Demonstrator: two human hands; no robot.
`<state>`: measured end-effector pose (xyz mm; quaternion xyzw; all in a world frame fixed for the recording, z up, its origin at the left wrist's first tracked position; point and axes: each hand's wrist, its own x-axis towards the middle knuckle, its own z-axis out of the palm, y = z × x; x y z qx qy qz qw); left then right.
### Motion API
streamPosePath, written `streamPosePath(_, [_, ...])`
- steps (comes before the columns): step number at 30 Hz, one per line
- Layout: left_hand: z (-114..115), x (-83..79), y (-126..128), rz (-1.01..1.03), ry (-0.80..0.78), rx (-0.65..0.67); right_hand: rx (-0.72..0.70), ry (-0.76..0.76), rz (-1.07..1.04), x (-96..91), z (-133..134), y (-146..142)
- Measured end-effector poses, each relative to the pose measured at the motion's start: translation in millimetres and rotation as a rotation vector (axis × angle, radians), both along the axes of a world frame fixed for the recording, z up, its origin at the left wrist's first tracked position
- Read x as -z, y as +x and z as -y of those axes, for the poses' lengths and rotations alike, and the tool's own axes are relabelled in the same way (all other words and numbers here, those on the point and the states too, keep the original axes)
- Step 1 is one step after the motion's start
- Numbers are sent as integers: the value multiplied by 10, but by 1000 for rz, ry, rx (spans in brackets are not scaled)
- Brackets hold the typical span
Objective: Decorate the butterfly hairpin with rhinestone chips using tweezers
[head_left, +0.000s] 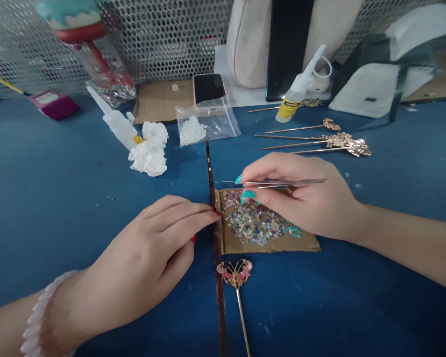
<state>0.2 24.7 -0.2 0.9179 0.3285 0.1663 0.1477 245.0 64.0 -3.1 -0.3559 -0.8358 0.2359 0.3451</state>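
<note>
My right hand (301, 193) grips slim metal tweezers (282, 184), held almost level over the back edge of a small cardboard piece (241, 246). On that cardboard lies a heap of small multicoloured stone chips (256, 223), partly covered by the hand. My left hand (159, 243) holds nothing; its fingers stretch out close together, the tips at the cardboard's left edge. Just in front of the cardboard is a gold butterfly hairpin (236, 273), its wings set with pink and red stones, its stem pointing toward me.
Several gold hairpins (334, 141) lie at the back right. A glue bottle (290, 104) stands behind them; another glue bottle (117, 124) leans on crumpled white tissue (150, 148). Farther back are a bag of white beads (193, 131), a phone (210, 90) and a tissue pack (367, 89).
</note>
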Motion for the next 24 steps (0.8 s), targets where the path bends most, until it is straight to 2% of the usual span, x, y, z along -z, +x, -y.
streamPosePath(6, [-3,8,0,3,-9,1,-18,62,8,-35,-6,-22])
streamPosePath(15, [-21,6,25,22,4,-13,-10,-58,-50,10,-10,-1])
streamPosePath(24, [-1,18,17,37,4,-3,0,-185,-21,-14,-7,-5])
